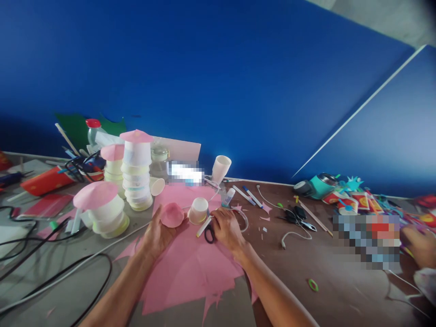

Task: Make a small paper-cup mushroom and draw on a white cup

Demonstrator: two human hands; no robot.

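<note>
My left hand [162, 232] is closed round the edge of a small pink paper cone [172, 215]. Just right of it a white paper cup [198, 210] stands on a large pink sheet [184, 277]. My right hand [226, 226] rests beside that cup, its fingers curled near a white marker [203, 227] and the black-handled scissors [210, 234]; what those fingers grip, if anything, is hidden. To the left stand stacks of white cups with pink cone tops: a tall one [136, 170], a short one [104, 213] and another behind [113, 168].
An upright white cup [221, 168] stands by the blue partition [204, 91]. Cables [102, 272] cross the left side. Markers [243, 195], a glue bottle [228, 197] and paper scraps lie right of centre. Another person's hand [420, 245] is at the far right, near a teal cup [322, 185].
</note>
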